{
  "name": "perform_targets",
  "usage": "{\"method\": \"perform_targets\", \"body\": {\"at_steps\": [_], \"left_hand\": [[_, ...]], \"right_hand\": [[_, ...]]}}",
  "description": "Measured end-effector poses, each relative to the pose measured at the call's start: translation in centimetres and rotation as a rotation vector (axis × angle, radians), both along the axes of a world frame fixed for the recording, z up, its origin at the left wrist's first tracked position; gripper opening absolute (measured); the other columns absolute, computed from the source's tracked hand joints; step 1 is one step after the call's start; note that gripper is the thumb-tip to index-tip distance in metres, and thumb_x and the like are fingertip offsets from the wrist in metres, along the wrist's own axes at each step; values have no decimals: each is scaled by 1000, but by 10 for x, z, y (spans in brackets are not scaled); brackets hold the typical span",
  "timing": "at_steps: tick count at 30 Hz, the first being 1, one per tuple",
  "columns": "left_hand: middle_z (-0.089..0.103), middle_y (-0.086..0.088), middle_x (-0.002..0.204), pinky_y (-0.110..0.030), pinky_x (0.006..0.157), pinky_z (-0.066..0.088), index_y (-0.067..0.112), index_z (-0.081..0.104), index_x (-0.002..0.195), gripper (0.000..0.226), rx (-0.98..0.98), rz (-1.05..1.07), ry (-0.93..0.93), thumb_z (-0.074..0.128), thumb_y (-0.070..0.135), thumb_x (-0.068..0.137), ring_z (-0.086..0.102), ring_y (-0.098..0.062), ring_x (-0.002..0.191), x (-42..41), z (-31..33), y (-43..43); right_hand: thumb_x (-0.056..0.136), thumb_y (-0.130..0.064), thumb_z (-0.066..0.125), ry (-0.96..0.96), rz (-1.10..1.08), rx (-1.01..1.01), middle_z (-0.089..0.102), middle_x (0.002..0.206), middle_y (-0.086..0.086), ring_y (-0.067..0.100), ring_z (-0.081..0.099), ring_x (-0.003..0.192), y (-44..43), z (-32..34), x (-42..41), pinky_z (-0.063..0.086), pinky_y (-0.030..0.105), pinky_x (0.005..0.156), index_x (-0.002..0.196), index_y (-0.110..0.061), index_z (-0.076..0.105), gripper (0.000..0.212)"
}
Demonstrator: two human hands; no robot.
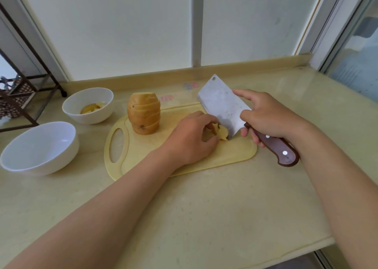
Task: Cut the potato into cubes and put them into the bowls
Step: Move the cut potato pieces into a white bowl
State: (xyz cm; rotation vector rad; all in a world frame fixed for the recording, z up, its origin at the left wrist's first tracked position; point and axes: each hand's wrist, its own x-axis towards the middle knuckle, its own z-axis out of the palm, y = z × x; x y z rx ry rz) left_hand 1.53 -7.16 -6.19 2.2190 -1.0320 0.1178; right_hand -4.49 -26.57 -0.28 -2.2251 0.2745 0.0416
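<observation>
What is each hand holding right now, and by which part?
The right hand grips the cleaver by its wooden handle, forefinger on the blade. The left hand holds the potato piece beside the blade, curled over its left side.

Illumination is soft, even daylight entering through the frosted panels (114, 27) behind the counter (204, 207) — shadows beside the near bowl (53, 162) and the cutting board (204, 162) are faint and diffuse. A pale sheen lies on the counter's far right corner. Wide-angle distortion bows straight lines near the frame edges — overall sharpness is moderate, with detail softest toward the corners
</observation>
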Motion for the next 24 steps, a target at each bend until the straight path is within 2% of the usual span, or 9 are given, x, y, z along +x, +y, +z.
{"method": "perform_targets", "body": {"at_steps": [3,8,13,18,24], "left_hand": [[57,4,101,-34,87,48,19,63,124,45,16,24,-6,71,33,82,55,-16,96,1,-1,-1],[52,6,111,-29,93,43,22,63,123,52,59,43,-41,72,49,79,51,-14,106,-3,-2,-2],[63,-1,108,-36,89,48,19,68,114,39,48,48,-89,74,40,82,58,-21,100,-4,-2,-5],[63,-1,98,-34,84,47,16,69,113,35,24,61,-120,72,35,84,57,-23,92,-5,-3,-7],[62,0,86,-33,75,47,13,71,100,23,16,69,-159,72,30,85,57,-23,82,-4,-4,-7]], "right_hand": [[93,-2,39,-5,-7,24,66,53,7,21,58,46,-2,-3,2,51,33,43,156,-45,34,77],[93,-1,39,-6,1,43,66,52,6,21,57,44,-5,-3,-4,50,32,42,155,-47,34,77],[92,-1,39,3,-3,66,70,63,11,22,57,44,-7,-4,-9,50,34,44,155,-47,35,78],[92,-1,40,4,-13,80,71,65,13,23,58,45,-5,-4,-14,51,36,46,158,-46,31,80],[91,-1,40,5,-13,79,71,65,13,23,58,45,-5,-4,-16,51,35,45,159,-44,29,81]]}}
